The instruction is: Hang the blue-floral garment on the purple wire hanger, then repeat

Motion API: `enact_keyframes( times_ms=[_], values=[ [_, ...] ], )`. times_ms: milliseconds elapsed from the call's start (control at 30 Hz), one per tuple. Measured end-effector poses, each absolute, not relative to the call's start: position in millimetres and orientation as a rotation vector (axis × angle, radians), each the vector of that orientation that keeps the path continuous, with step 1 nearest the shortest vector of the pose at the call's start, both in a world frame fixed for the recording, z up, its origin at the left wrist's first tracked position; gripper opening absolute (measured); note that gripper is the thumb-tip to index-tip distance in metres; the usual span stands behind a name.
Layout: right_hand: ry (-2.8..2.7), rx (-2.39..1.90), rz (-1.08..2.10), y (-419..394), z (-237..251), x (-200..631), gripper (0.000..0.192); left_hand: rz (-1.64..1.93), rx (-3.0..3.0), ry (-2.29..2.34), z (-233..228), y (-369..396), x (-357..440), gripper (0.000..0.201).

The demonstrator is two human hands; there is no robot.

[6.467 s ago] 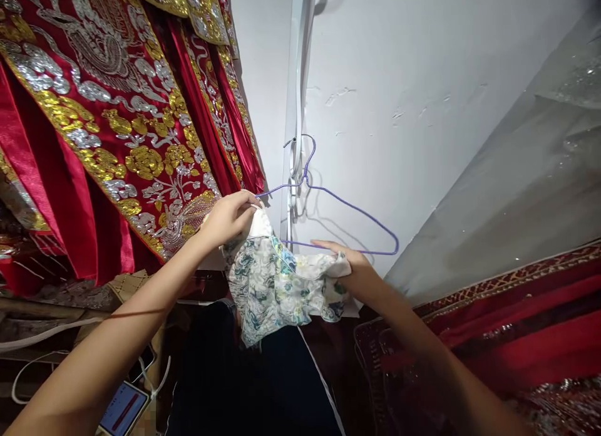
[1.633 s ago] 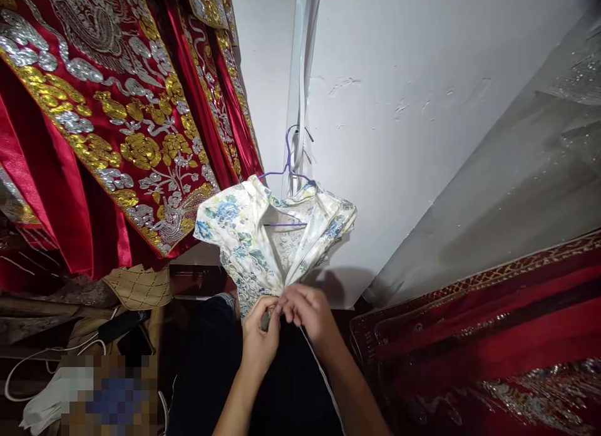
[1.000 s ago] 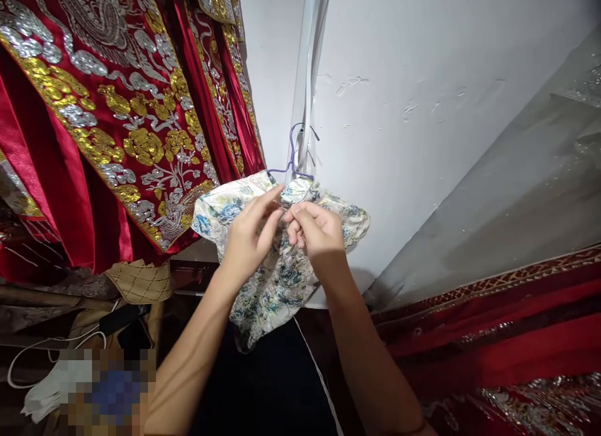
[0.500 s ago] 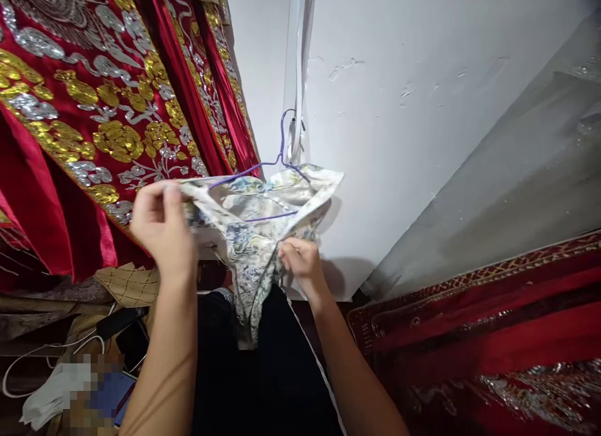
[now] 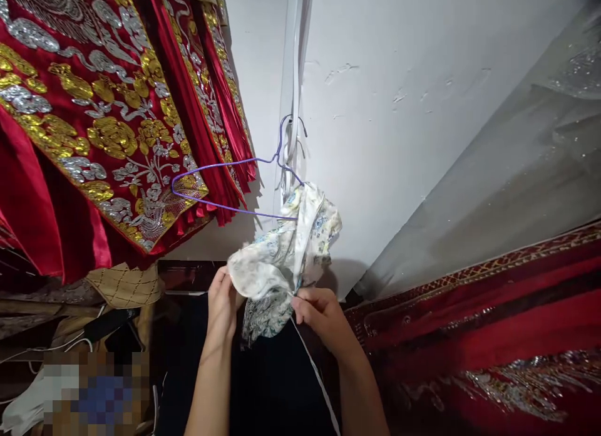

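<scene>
A patterned white, blue and grey garment [image 5: 277,254] hangs from the right end of a purple wire hanger [image 5: 235,209]. The hanger's left end is bare. My left hand [image 5: 223,301] is closed on the garment's left edge, its fingertips partly behind the cloth. With thumb and finger pinched, my right hand [image 5: 322,314] holds the garment near its lower middle. The hanger's hook goes over something beside a white vertical strip [image 5: 295,60] on the wall.
Red garments with gold and silver sequins [image 5: 113,135] hang on the left. A translucent grey sheet [image 5: 488,166] and red beaded cloth [image 5: 469,323] are at the right. Cables, a dark box-like thing [image 5: 113,320] and a white bag [image 5: 28,404] lie at lower left.
The garment's left side has come off the hanger, baring its left end. My left hand has moved down and right with the cloth; my right hand has moved slightly lower.
</scene>
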State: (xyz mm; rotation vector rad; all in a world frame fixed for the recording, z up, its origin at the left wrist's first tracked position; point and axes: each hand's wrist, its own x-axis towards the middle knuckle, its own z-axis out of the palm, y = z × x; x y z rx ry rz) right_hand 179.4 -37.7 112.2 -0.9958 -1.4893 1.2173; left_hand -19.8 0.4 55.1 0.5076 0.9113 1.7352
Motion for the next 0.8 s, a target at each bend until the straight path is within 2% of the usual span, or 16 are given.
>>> enact_keyframes(
  times_ms=[133, 200, 333, 467, 600, 667, 733, 800],
  values=[
    [-1.351, -1.019, 1.083, -36.7, 115.6, 178.0, 0.038, 1.612, 0.807, 0.630, 95.3, -23.8, -4.0, 0.023],
    [-1.323, -1.027, 1.069, -35.4, 113.4, 170.9, 0.045, 1.486, 1.097, 0.643, 116.0, -40.2, 5.4, 0.019],
    [-1.211, -0.953, 1.374, -34.1, 101.6, 158.6, 0.068, 1.201, 1.663, 0.770, 141.8, -66.1, 13.9, 0.013],
    [-1.125, -0.746, 1.568, -36.5, 91.3, 151.8, 0.082, 1.205, 1.861, 0.912, 146.1, -63.0, 7.1, 0.014],
    [-1.356, -0.707, 1.607, -43.2, 92.9, 152.4, 0.058, 1.253, 1.802, 0.943, 132.8, -42.5, 0.4, 0.021],
    [-1.521, -0.854, 1.549, -43.4, 98.3, 159.3, 0.044, 1.142, 1.724, 0.903, 121.0, -35.2, -3.8, 0.033],
    [-1.631, -0.947, 1.420, -38.2, 108.1, 170.6, 0.021, 0.965, 1.745, 0.860, 108.7, -31.6, -10.5, 0.042],
    [-1.676, -0.950, 1.236, -27.5, 123.3, 183.3, 0.006, 0.808, 1.823, 0.846, 99.8, -30.6, -20.1, 0.041]
  ],
)
